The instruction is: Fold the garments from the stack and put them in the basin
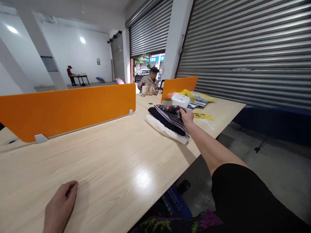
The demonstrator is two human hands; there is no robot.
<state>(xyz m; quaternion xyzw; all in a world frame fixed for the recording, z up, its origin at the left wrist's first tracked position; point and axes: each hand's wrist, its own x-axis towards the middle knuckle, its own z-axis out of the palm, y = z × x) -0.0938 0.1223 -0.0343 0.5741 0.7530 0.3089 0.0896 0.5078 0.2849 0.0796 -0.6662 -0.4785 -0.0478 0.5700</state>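
Note:
My right hand (187, 117) reaches out to a pile of folded clothes. Its fingers are closed on the edge of the topmost one, a dark floral garment (167, 108). Beneath that lie a striped garment (173, 120), a black folded garment (162, 118) and, at the bottom, a white garment (160, 127). My left hand (60, 204) rests low on the wooden table (102, 161), well apart from the pile. Its fingers are curled in against the thumb, with nothing visible in them.
Orange dividers (73, 110) stand along the table's middle. Behind the clothes are a white plastic box (181, 99), a brown-topped cup (167, 101), yellow bags (188, 94) and papers. Across the table sits a person (147, 81) beside stacked cups (144, 90). Another person (70, 76) stands far off.

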